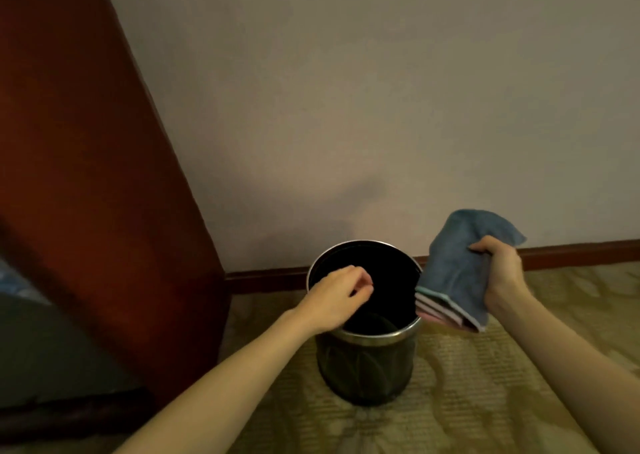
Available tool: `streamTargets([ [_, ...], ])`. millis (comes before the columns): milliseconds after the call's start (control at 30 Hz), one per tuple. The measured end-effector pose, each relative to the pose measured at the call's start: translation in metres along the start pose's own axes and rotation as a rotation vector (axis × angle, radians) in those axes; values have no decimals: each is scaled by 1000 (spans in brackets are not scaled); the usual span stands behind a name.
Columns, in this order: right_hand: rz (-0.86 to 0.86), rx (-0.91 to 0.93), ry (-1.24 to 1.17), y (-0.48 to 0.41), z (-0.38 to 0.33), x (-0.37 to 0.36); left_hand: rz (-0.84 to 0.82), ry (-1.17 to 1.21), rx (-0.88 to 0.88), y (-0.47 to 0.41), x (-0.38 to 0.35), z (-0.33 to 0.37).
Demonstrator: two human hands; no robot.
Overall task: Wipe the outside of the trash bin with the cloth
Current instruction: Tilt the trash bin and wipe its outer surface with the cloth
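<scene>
— Where's the trash bin [367,363]?
— Upright on the patterned carpet [485,384], near the wall [346,107], right of a reddish wooden panel [86,176].
— And the cloth [460,273]?
— Blue, folded, gripped in the right hand [502,273] — just right of the rim, whether touching I cannot tell.
— The left hand [332,298]?
— Over the open top, fingers loosely curled, holding nothing.
</scene>
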State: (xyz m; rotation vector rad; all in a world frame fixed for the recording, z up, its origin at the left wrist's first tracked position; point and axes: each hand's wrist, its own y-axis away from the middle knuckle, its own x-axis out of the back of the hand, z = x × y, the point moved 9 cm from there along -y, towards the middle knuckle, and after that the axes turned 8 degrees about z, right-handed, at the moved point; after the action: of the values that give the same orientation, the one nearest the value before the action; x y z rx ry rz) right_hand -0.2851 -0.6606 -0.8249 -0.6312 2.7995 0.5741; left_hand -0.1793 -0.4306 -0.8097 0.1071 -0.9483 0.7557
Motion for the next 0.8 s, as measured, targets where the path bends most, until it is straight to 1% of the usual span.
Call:
streamTargets([
  [100,75,-21,-25,1,23,33,-110,-99,-94,18,-29,14],
  [167,116,-32,-29,5,38,51,-146,-176,-132,27,-45,21],
  [333,157,-75,-5,12,76,81,-118,-350,-226,39,-68,26],
  [433,156,-117,30,15,100,91,-40,-465,-269,41,-73,27],
  [500,163,-129,59,18,114,96,2,-486,-254,40,-73,25],
  [633,181,-140,115,24,136,108,28,-486,-215,39,-75,26],
  [800,153,-133,197,30,146,120,-20,-427,-197,44,-79,36],
])
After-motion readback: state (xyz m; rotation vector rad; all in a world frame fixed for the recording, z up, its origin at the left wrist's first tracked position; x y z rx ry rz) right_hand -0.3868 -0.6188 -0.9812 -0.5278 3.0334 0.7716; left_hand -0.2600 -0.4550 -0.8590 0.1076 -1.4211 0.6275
